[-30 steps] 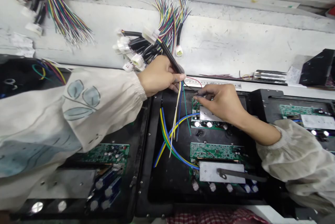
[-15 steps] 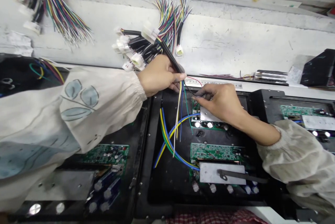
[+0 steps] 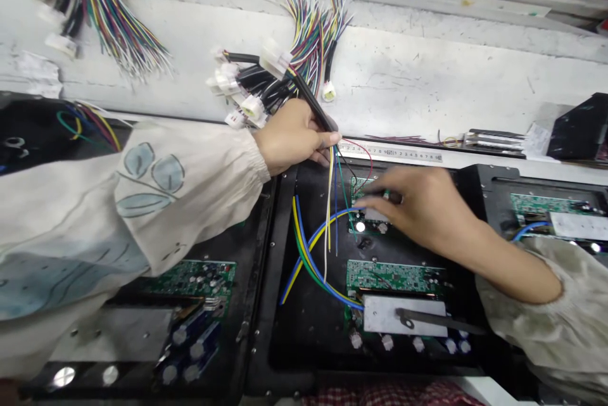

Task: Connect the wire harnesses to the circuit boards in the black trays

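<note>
A wire harness [image 3: 311, 99] with a black sleeve and a white connector [image 3: 274, 59] is pinched in my left hand [image 3: 301, 137]. White, yellow, blue and green wires hang from its lower end over a black casing. Thin red and black wires [image 3: 369, 156] curve from it toward the upper green circuit board [image 3: 357, 185]. My right hand [image 3: 418, 203], slightly blurred, is over that board with its fingers closed. What its fingertips grip, if anything, cannot be made out. Blue and yellow wires [image 3: 327, 222] pass just below them.
More harnesses [image 3: 251, 80] lie behind my left hand; a tied bundle [image 3: 118, 19] is at the back left. A lower circuit board [image 3: 394, 276] bears a metal plate [image 3: 384, 314] with a dark bar across it. A ruler [image 3: 413, 154] lies along the casing's back edge.
My right hand has moved down and slightly right from the black wire's end, toward the upper board. The red wire now shows a wider loop. My left hand stays on the harness.
</note>
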Motion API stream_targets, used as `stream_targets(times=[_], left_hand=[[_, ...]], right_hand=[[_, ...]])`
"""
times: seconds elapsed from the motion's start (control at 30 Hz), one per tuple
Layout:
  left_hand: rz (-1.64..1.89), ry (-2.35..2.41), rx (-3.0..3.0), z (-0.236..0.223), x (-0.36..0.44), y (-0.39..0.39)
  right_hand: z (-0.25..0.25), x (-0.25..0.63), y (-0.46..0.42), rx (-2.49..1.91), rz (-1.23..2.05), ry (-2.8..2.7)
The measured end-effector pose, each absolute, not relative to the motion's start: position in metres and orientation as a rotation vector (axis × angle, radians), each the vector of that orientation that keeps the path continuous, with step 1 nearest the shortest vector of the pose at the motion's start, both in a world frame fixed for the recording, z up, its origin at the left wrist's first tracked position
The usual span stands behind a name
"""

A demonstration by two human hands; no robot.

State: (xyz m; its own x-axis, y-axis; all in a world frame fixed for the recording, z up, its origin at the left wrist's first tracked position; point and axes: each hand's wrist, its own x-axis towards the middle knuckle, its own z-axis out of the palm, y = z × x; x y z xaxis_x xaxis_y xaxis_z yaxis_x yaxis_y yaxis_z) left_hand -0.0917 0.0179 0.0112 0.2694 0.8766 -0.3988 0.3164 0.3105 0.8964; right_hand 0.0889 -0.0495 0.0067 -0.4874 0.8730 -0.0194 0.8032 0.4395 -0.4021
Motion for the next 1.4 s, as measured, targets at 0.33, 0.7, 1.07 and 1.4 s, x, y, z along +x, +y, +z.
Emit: stream_targets(times=[0.33, 0.7, 1.07, 1.4], left_hand=[[0.585, 1.265, 1.281, 0.004, -0.094, 0.020], [0.556, 1.290, 1.297, 0.005, -0.094, 0.019], [0.568, 1.288, 1.265, 0.005, -0.094, 0.019], [0.570, 1.299, 1.221, 0.004, -0.093, 0.020]], right_hand=[[-0.009, 0.085, -0.044, -1.527, 0.535, -2.253], [-0.014, 0.084, -0.042, -1.613, 0.447, -2.307], [-0.010, 0.082, -0.043, -1.633, 0.493, -2.382], [-0.010, 0.079, -0.041, -1.706, 0.345, -2.484]])
